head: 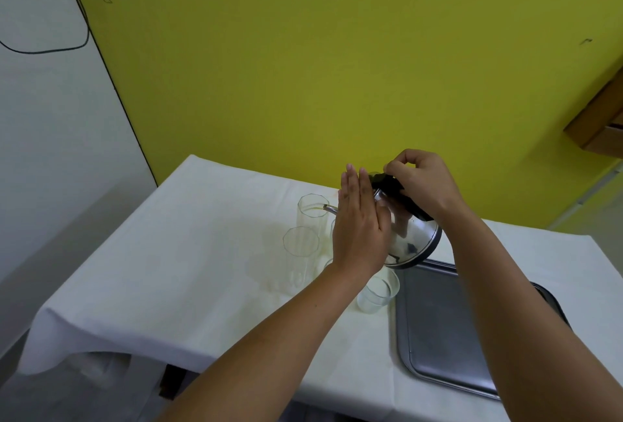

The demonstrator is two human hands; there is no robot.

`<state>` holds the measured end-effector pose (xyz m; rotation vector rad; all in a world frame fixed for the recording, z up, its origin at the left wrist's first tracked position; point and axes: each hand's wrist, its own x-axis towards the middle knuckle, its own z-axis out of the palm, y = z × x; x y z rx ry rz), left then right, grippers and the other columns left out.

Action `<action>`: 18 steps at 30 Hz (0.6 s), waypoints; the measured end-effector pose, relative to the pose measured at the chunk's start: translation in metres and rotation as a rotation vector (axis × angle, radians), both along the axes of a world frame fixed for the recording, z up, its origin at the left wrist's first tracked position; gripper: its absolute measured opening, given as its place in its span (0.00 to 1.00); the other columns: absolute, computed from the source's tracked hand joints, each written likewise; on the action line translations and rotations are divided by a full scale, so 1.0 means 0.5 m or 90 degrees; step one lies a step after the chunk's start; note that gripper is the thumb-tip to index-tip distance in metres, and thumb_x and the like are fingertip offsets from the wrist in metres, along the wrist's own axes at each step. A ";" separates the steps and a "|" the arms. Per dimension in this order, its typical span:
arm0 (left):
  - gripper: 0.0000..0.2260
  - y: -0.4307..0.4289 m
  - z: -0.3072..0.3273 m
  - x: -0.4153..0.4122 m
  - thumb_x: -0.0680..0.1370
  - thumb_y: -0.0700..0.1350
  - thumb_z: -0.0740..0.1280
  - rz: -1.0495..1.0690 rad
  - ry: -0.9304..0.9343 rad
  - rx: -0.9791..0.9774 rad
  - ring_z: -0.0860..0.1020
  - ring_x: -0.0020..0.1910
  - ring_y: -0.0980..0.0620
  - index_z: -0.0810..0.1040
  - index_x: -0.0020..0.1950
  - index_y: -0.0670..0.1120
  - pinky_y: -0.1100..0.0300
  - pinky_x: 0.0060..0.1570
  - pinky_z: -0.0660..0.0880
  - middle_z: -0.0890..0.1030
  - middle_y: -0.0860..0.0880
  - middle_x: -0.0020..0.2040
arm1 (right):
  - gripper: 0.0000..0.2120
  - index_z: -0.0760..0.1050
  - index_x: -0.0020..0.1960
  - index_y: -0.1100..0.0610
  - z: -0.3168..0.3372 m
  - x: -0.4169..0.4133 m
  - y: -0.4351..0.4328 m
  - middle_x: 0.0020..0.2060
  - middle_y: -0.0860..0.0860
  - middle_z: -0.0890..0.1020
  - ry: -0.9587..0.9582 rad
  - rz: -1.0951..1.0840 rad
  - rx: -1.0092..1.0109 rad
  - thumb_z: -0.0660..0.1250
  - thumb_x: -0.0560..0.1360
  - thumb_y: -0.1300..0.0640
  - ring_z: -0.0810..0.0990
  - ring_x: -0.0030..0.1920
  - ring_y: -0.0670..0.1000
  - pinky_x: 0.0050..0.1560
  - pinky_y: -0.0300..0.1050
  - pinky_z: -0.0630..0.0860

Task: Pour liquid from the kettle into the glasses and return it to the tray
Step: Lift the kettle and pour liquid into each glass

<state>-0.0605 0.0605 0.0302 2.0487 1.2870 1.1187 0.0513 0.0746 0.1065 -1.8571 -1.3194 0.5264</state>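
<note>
On a white-draped table [175, 286], a tall glass [312, 219] takes the spout of a tilted steel kettle [413, 243]. The left hand [359, 222], fingers flat and extended, braces the kettle's side, while the right hand [421, 182] holds a closed grip on its black handle, above the metal tray [448, 347].

Kettle [413, 243] polished metal; tray [438, 330] dull steel; glasses [312, 210] clear; tablecloth [202, 270] matt.

Single head-worn wide view, looking forward and down, close over the white-clothed table [188, 286], yellow wall [337, 67] behind
</note>
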 end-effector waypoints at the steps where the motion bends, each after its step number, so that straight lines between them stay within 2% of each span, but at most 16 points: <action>1: 0.24 0.000 0.000 0.000 0.83 0.43 0.50 -0.001 -0.004 -0.002 0.42 0.79 0.48 0.46 0.77 0.40 0.53 0.78 0.46 0.44 0.42 0.79 | 0.10 0.78 0.37 0.50 0.000 0.000 0.001 0.31 0.52 0.80 -0.002 0.001 -0.002 0.65 0.64 0.44 0.78 0.36 0.55 0.50 0.63 0.80; 12: 0.24 0.003 0.001 0.002 0.83 0.43 0.50 -0.004 -0.028 -0.015 0.42 0.79 0.50 0.45 0.77 0.41 0.54 0.78 0.48 0.43 0.44 0.80 | 0.10 0.77 0.36 0.52 0.014 0.001 0.010 0.34 0.53 0.82 -0.042 0.018 -0.007 0.66 0.67 0.46 0.78 0.36 0.55 0.49 0.59 0.80; 18: 0.24 0.002 0.003 0.005 0.83 0.43 0.49 -0.004 -0.022 -0.010 0.41 0.79 0.49 0.45 0.77 0.41 0.52 0.78 0.48 0.43 0.43 0.79 | 0.10 0.77 0.36 0.53 0.018 0.005 0.013 0.31 0.52 0.81 -0.047 0.019 -0.007 0.66 0.66 0.46 0.77 0.34 0.55 0.47 0.59 0.80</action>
